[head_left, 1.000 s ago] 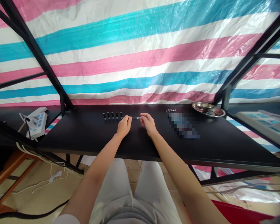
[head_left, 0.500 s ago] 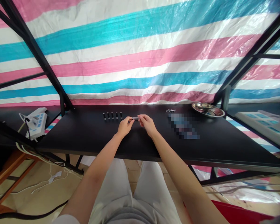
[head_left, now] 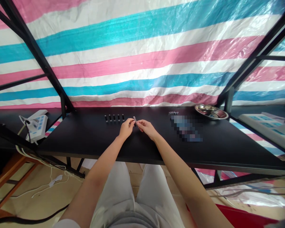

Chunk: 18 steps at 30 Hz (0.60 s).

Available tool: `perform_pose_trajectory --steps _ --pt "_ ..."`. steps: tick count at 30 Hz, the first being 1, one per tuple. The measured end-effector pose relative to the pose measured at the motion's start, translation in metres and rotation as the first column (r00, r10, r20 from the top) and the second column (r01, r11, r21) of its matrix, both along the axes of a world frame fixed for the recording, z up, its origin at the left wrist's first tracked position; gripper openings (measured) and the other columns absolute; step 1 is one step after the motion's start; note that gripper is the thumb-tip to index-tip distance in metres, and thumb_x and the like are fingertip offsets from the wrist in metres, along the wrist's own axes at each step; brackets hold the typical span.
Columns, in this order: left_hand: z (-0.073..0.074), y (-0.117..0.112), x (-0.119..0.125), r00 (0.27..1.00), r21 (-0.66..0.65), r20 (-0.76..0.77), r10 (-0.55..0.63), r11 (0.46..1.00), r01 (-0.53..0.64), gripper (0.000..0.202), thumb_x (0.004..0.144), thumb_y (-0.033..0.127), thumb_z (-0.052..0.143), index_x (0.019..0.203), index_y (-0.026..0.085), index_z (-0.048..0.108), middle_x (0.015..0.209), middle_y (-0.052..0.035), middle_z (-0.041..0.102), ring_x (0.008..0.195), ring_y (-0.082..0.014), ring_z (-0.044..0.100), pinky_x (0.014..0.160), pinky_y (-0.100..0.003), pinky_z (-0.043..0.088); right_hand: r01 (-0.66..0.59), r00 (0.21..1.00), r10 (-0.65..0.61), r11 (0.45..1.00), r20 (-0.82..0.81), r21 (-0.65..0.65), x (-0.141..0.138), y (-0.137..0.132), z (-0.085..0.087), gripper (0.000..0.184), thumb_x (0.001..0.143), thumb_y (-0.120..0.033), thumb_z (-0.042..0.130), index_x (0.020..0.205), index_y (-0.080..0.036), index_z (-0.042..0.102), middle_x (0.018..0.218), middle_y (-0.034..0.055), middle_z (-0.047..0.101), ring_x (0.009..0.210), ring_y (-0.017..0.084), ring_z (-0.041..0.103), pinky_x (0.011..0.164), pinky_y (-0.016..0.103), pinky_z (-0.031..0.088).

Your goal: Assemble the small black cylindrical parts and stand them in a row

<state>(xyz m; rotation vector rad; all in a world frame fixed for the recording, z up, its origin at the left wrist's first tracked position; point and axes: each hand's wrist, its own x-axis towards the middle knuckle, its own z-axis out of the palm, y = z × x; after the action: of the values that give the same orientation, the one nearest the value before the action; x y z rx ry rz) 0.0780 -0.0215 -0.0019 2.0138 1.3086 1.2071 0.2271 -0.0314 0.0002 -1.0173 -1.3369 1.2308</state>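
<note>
A small tube (head_left: 134,118), pale and shiny at its top and dark lower down, stands nearly upright between my two hands above the black table. My left hand (head_left: 125,129) is closed, pinching it from the left between thumb and fingers. From the right, my right hand (head_left: 147,128) meets its lower part with closed fingertips, which partly hide it. Left of my hands, several small black cylinders (head_left: 114,118) with light ends stand in a row. Several tiny shiny pieces (head_left: 173,113) lie in a row to the right.
A round metal dish (head_left: 211,112) sits at the back right of the black table (head_left: 90,139). In front of it lies a pixelated flat object (head_left: 186,128). A white power strip (head_left: 39,126) is at the left, and black frame posts (head_left: 41,60) flank the striped sheet (head_left: 142,63).
The tube has turned from lying level between my hands to nearly upright. My right hand has shifted slightly left and down; my left hand stays almost in place.
</note>
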Motion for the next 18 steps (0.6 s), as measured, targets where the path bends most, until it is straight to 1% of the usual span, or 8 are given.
perform_pose_trajectory --steps 2,5,8,12,14,16,18 --pt "-0.0009 0.0005 -0.0006 1.0 0.012 -0.009 0.007 1.0 -0.007 0.022 0.087 0.032 0.044 0.095 0.017 0.058 0.076 -0.0012 0.064 0.062 -0.0095 0.058 0.064 -0.021 0.045 -0.007 1.0 0.007 1.0 0.022 0.014 -0.0005 -0.0006 -0.0001 0.041 0.06 -0.053 0.067 0.077 -0.016 0.059 0.052 -0.0065 0.047 0.046 0.006 0.039 0.045 0.022 0.031" --pt "-0.0024 0.0013 -0.0013 1.0 0.04 -0.025 0.012 0.999 -0.011 0.022 0.087 0.03 0.044 0.096 0.017 0.06 0.084 -0.0035 0.066 0.07 -0.0114 0.06 0.068 -0.023 0.046 -0.017 0.999 0.016 0.999 0.048 0.028 -0.0013 -0.0021 0.0012 0.039 0.06 -0.051 0.067 0.077 -0.017 0.06 0.055 -0.0053 0.05 0.047 0.006 0.039 0.046 0.022 0.032" --pt "-0.0027 0.0015 -0.001 0.999 0.072 -0.044 -0.002 0.997 0.005 0.023 0.088 0.029 0.042 0.096 0.018 0.061 0.092 -0.0045 0.067 0.078 -0.0126 0.061 0.073 -0.024 0.047 -0.029 0.997 0.027 0.999 0.067 0.031 -0.0022 -0.0037 0.0034 0.037 0.059 -0.048 0.068 0.078 -0.017 0.06 0.059 -0.004 0.053 0.049 0.006 0.04 0.047 0.023 0.033" --pt "-0.0011 0.0007 -0.0001 0.997 0.124 -0.075 -0.032 0.991 0.041 0.025 0.088 0.027 0.042 0.098 0.019 0.064 0.1 -0.0054 0.066 0.088 -0.0138 0.06 0.082 -0.026 0.046 -0.04 0.995 0.036 0.998 0.093 0.038 -0.0025 -0.0039 0.0039 0.034 0.059 -0.047 0.068 0.074 -0.018 0.06 0.06 -0.0028 0.055 0.052 0.008 0.044 0.049 0.023 0.036" --pt "-0.0004 0.0 -0.0005 0.994 0.146 -0.098 -0.049 0.987 0.063 0.027 0.089 0.028 0.041 0.1 0.019 0.064 0.096 -0.0055 0.066 0.085 -0.0132 0.059 0.08 -0.026 0.046 -0.047 0.993 0.041 0.997 0.115 0.053 -0.0019 -0.0031 0.0028 0.033 0.06 -0.048 0.067 0.071 -0.018 0.059 0.06 -0.0026 0.055 0.053 0.009 0.045 0.05 0.024 0.037" --pt "0.0 -0.001 -0.0014 0.991 0.155 -0.117 -0.058 0.985 0.076 0.03 0.089 0.03 0.04 0.103 0.019 0.064 0.087 -0.0044 0.064 0.073 -0.0112 0.057 0.072 -0.024 0.046 -0.06 0.989 0.05 0.995 0.141 0.073 -0.001 -0.0022 0.0012 0.032 0.061 -0.048 0.066 0.069 -0.018 0.058 0.06 -0.0025 0.055 0.053 0.009 0.045 0.051 0.024 0.037" --pt "0.0003 -0.0024 -0.0024 0.99 0.158 -0.126 -0.067 0.984 0.087 0.032 0.09 0.032 0.04 0.105 0.019 0.064 0.079 -0.0029 0.061 0.061 -0.009 0.052 0.064 -0.023 0.045 -0.075 0.984 0.056 0.992 0.172 0.106 -0.0002 -0.0016 -0.0005 0.031 0.063 -0.048 0.065 0.069 -0.018 0.058 0.06 -0.0022 0.055 0.054 0.01 0.045 0.053 0.025 0.037"
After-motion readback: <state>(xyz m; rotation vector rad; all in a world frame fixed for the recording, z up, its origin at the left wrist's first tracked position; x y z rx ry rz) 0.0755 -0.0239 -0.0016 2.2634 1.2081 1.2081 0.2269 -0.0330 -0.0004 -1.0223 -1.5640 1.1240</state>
